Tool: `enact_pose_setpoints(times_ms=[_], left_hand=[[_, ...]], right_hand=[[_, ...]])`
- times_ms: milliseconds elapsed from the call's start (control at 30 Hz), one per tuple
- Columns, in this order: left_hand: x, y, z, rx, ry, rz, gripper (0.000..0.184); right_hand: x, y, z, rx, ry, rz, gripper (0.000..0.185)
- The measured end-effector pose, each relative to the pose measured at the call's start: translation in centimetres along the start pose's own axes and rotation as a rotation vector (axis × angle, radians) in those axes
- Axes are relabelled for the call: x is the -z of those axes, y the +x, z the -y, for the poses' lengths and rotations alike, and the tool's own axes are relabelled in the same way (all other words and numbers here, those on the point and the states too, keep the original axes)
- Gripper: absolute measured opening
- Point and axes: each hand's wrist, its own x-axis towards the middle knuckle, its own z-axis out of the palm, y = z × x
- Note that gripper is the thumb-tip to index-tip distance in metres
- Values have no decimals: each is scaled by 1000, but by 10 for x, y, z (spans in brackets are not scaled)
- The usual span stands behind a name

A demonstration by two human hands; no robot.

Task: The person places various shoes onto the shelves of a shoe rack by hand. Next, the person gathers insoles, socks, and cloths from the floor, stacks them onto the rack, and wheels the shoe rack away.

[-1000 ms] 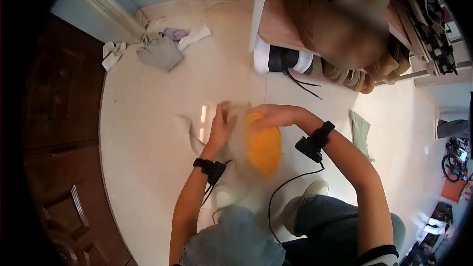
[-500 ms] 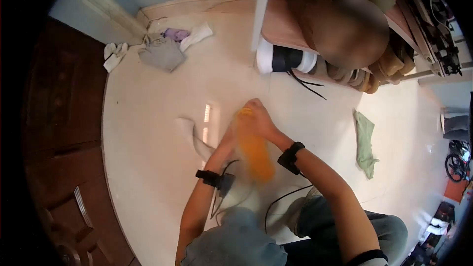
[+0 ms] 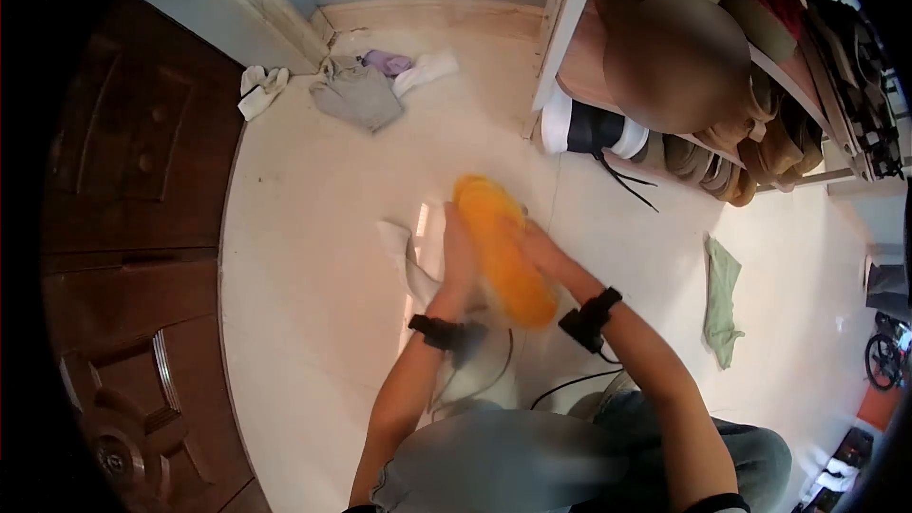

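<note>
Near the door (image 3: 142, 171) lie one white bundle (image 3: 262, 92) and three cloths (image 3: 356, 95); one green cloth (image 3: 722, 299) lies well off right. One black-and-white shoe (image 3: 594, 127) sits low on the rack (image 3: 581, 66). One pale strip (image 3: 407, 264) lies beside my neighbour's left hand (image 3: 460, 252), which touches one orange thing (image 3: 492, 223), its grip unclear; the right hand (image 3: 541, 253) clamps it.

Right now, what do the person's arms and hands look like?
The left hand and right hand have no gloves. Each wrist wears a black strap with a small, dark, boxy gadget. Thin, dark cables trail below. A black sleeve edge shows high on the right arm.
</note>
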Motion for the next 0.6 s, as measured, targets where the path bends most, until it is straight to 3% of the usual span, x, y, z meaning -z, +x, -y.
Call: enact_pose_setpoints(times_ms=[33, 67, 133, 167, 200, 267, 300, 367, 400, 467, 600], left_hand=[[-3, -1, -9, 209, -203, -2, 40], [3, 8, -8, 218, -202, 8, 40], [14, 27, -2, -148, 264, 316, 40], [9, 28, 1, -292, 341, 257, 38], [6, 36, 12, -337, 336, 267, 38], [10, 56, 45, -674, 433, 59, 34], [12, 51, 40, -669, 437, 55, 34], [11, 33, 33, -357, 303, 136, 30], [9, 33, 38, -350, 302, 139, 30], [10, 30, 47, -397, 185, 149, 27], [-3, 19, 60, -337, 70, 61, 27]], right_hand=[[14, 7, 11, -176, 133, 44, 39], [25, 8, 20, -350, 265, 85, 38], [27, -2, 45, -356, 96, 10, 35], [30, -1, 56, -346, -73, -46, 32], [35, 6, 50, -302, -87, -54, 32], [38, 17, 18, 265, -72, -277, 28], [39, 16, 21, 259, -69, -274, 28], [42, 7, 26, 184, -19, -152, 25], [37, 3, 26, 178, -19, -156, 25], [11, 0, 22, 224, -317, -461, 24], [-1, 6, 7, 178, -440, -652, 22]])
